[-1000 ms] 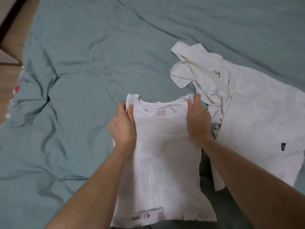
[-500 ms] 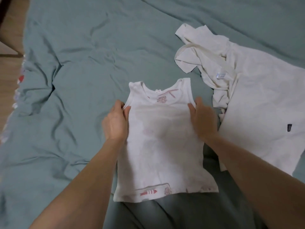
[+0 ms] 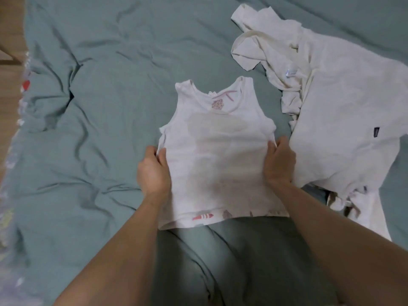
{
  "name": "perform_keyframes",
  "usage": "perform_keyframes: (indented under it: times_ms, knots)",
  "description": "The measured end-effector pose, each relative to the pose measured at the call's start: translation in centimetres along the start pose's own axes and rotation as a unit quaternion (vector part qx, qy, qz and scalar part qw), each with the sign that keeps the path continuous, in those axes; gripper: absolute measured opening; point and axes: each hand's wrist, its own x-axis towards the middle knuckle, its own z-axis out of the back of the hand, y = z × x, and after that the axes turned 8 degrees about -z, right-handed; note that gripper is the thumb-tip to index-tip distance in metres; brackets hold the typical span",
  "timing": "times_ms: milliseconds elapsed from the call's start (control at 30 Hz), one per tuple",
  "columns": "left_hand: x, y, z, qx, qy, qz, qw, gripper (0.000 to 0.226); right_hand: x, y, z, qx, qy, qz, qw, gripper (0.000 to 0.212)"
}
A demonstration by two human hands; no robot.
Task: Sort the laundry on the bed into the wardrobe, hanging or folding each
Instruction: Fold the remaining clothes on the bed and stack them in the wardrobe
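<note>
Both hands, left hand (image 3: 153, 173) and right hand (image 3: 279, 163), pinch the side seams of the small tank top (image 3: 217, 155) flat on the bed (image 3: 99, 96). Risk: thin fabric bunches or folds skewed if pulls are uneven; its right edge lies near the white shirt (image 3: 337, 120) and may snag it.

A teal-sheeted bed (image 3: 110, 74) carries a tank top (image 3: 218, 155) and white shirt (image 3: 331, 120).

White pink-printed tank top (image 3: 218, 155), cream shirt (image 3: 335, 120), teal bedsheet (image 3: 106, 107)

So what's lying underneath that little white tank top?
The tank top lies flat on the teal bedsheet, which shows all round it. Anything directly beneath is covered. The left hand and right hand grip its side edges.
</note>
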Motion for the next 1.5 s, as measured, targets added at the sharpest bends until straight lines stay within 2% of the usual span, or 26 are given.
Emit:
perform_keyframes:
  times_ms: [133,200,300,467,567,600,633,700,767,800,867,900,933,1000,1067,1100,1200,1300,1333,1400,1433,1500]
  knots:
    - [-2.0,0.0,0.6,-0.009,0.017,0.034,0.999,0.041,-2.4,-0.9,0.9,0.001,0.020,0.018,1.000,0.028]
    - [-4.4,0.1,0.9,0.021,0.041,0.038,0.998,0.047,-4.7,-2.0,1.1,-0.060,0.039,0.007,0.997,0.036]
    - [-7.5,0.9,1.4,0.052,0.073,0.034,0.995,0.047,-7.1,-3.7,1.5,-0.155,0.056,0.016,0.986,0.034]
    - [-6.8,3.3,2.8,0.066,0.095,0.003,0.993,0.037,-6.1,-6.1,2.7,-0.225,0.055,0.119,0.966,0.033]
    - [-7.0,3.2,3.4,0.085,0.103,-0.034,0.990,0.033,-6.3,-6.4,3.1,-0.196,0.051,0.132,0.970,0.029]
    - [-7.6,3.0,3.5,0.088,0.091,-0.070,0.989,0.036,-6.8,-6.2,3.1,-0.186,0.039,0.153,0.970,0.027]
    - [-8.4,3.0,3.4,0.108,0.075,-0.130,0.983,0.041,-7.1,-6.1,3.0,-0.201,0.013,0.210,0.957,0.028]
    - [-9.6,3.3,3.4,0.142,0.062,-0.299,0.941,0.053,-8.0,-6.2,2.9,-0.232,-0.002,0.370,0.899,0.038]
    - [-10.0,4.3,3.2,0.134,0.156,-0.460,0.864,0.056,-9.0,-7.0,2.6,-0.243,0.089,0.505,0.824,0.053]
    - [-10.3,4.8,3.1,0.129,0.222,-0.516,0.817,0.056,-9.5,-7.5,2.6,-0.257,0.146,0.542,0.787,0.056]
    - [-11.1,5.8,3.2,0.123,0.325,-0.566,0.748,0.056,-10.6,-8.5,3.0,-0.298,0.233,0.584,0.719,0.054]
    - [-11.4,6.0,3.5,0.112,0.341,-0.570,0.739,0.056,-10.7,-8.9,3.3,-0.299,0.254,0.602,0.696,0.050]
    - [-11.6,5.8,4.0,0.093,0.338,-0.560,0.750,0.057,-10.8,-9.0,3.8,-0.288,0.270,0.610,0.687,0.045]
    - [-11.1,5.1,4.7,0.060,0.297,-0.538,0.787,0.048,-10.4,-8.5,4.8,-0.269,0.267,0.593,0.710,0.034]
    - [-10.1,4.8,4.7,0.079,0.258,-0.537,0.799,0.042,-9.5,-7.8,5.5,-0.299,0.220,0.554,0.745,0.028]
    - [-9.8,4.8,4.3,0.104,0.247,-0.546,0.794,0.044,-9.2,-7.7,5.5,-0.326,0.195,0.549,0.744,0.029]
    - [-9.7,4.4,3.1,0.165,0.248,-0.570,0.766,0.041,-9.1,-7.7,4.9,-0.398,0.172,0.560,0.706,0.027]
    - [-10.0,3.8,2.7,0.199,0.261,-0.584,0.742,0.039,-9.2,-7.0,5.0,-0.409,0.162,0.547,0.712,0.021]
    - [-10.0,3.5,2.9,0.218,0.267,-0.586,0.733,0.035,-9.3,-6.5,5.4,-0.407,0.176,0.530,0.723,0.012]
    - [-9.7,2.2,3.6,0.246,0.279,-0.569,0.733,0.020,-9.3,-5.3,5.9,-0.394,0.214,0.484,0.751,0.027]
    - [-9.5,1.3,4.1,0.249,0.298,-0.543,0.745,0.013,-9.4,-4.6,6.4,-0.397,0.225,0.454,0.765,0.029]
    - [-8.8,-0.6,5.0,0.244,0.351,-0.453,0.782,0.013,-9.1,-3.0,7.4,-0.387,0.237,0.382,0.805,0.013]
